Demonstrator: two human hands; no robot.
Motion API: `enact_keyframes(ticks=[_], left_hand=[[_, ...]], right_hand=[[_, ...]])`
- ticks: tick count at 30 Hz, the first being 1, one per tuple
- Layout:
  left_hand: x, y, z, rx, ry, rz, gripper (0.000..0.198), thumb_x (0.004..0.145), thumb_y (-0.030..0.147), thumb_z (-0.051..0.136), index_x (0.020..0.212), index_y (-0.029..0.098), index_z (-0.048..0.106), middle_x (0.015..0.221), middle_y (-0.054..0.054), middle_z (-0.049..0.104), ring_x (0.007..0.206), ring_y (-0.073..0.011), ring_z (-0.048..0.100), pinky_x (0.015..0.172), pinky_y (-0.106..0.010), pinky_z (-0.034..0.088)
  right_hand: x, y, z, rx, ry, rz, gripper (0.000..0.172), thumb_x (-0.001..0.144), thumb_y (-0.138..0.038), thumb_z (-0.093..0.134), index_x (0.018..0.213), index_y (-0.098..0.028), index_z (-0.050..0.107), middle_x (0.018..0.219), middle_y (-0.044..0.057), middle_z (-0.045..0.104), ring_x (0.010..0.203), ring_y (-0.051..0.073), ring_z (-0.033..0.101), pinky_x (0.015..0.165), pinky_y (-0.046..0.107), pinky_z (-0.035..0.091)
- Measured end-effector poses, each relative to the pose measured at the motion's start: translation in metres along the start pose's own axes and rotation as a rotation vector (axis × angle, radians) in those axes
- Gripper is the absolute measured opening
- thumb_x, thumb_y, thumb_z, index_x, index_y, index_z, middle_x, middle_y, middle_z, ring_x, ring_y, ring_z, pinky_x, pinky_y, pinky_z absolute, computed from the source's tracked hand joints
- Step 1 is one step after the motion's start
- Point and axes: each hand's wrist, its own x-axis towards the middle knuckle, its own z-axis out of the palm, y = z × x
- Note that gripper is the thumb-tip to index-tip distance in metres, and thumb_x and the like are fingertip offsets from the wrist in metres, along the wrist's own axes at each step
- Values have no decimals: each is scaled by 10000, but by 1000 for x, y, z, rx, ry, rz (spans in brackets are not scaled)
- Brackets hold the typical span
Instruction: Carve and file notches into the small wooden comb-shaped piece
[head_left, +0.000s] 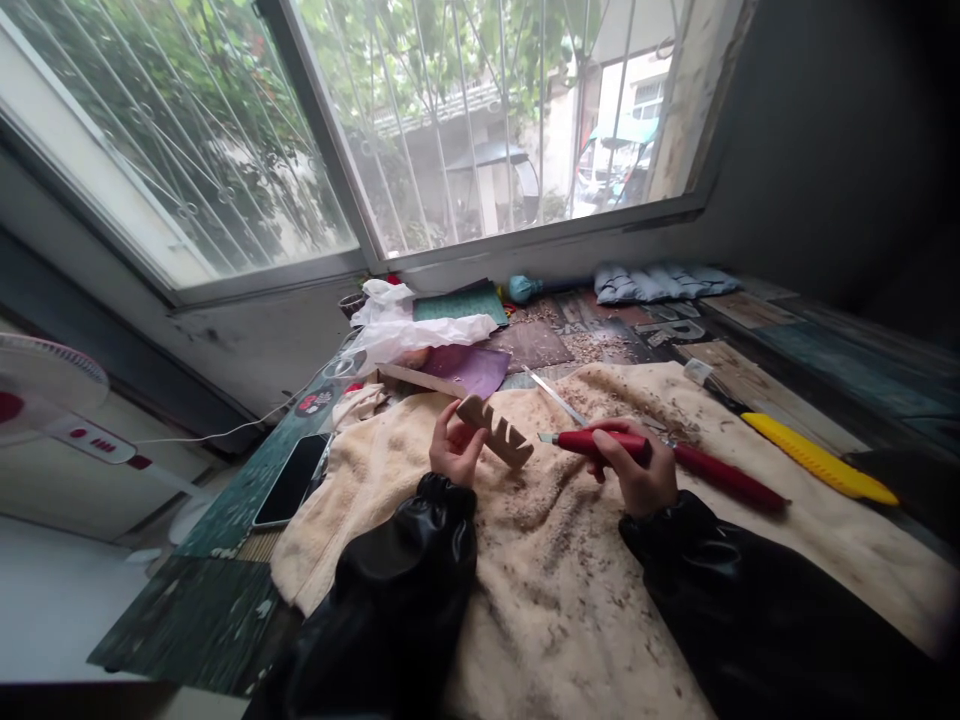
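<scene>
Between its thumb and fingers, my left hand [455, 446] grips one end of a notched wooden piece [495, 432], brown with several slots cut along one side. My right hand [636, 468] is closed around a red utility knife [604, 446], its short blade pointing left at the wood, with a small gap between them. Both hands are over a beige towel [555, 580] strewn with shavings. Just right of my right hand lies a red-handled tool [731, 478]; a thin metal strip [555, 394] lies beyond the knife.
A yellow cutter [817, 457] lies to the right. On the left are a phone [291, 482] and a white fan [67, 400]. White plastic [420, 335], a purple sheet [471, 368], a green mat [461, 303] and a grey padded bundle [664, 283] are near the window.
</scene>
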Motion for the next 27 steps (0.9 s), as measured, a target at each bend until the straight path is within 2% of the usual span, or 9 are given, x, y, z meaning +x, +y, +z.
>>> enact_keyframes(ticks=[3,6,11,15,20,24,27], left_hand=[[-1,3,0,47,10,39,617,643,278,700,1200,172,458,818,-35,644,801,-177,629,809,-316,485],[-5,7,1,95,-62,0,576,673,282,681,1200,177,472,877,-36,636,847,-181,608,827,-311,470],[-8,11,3,116,-117,-53,330,833,323,493,1106,138,507,1094,-78,540,946,-199,549,797,-387,479],[-6,10,2,122,-132,-76,313,840,314,484,1101,142,505,1085,-80,541,924,-183,552,781,-379,484],[-5,11,1,122,-144,-81,398,734,253,631,1114,200,522,923,-52,601,873,-179,578,740,-279,484],[-8,15,2,121,-140,-78,336,812,300,532,1116,161,501,1052,-72,557,915,-178,559,772,-349,487],[-11,17,4,114,-141,-75,314,845,314,476,1108,144,500,1110,-84,528,945,-184,545,795,-389,479]], right_hand=[[-1,0,-2,2,-57,-12,260,689,-364,625,798,-135,571,433,-11,552,362,121,487,338,242,382],[0,1,-1,37,-86,44,278,686,-363,633,819,-126,573,445,-6,566,374,125,501,343,242,393],[1,5,2,121,-104,161,352,653,-381,661,854,-104,579,514,29,616,404,139,544,362,248,424],[0,5,3,147,-141,259,361,627,-370,678,859,-109,586,623,57,659,450,148,581,427,272,482],[0,2,4,144,-169,306,360,609,-370,686,847,-117,590,662,67,672,460,147,585,444,276,498],[1,0,4,98,-231,368,380,622,-373,679,894,-123,593,619,49,665,460,147,587,452,272,508],[4,-2,1,43,-270,412,361,657,-380,644,920,-135,607,592,45,663,425,141,576,405,253,486]])
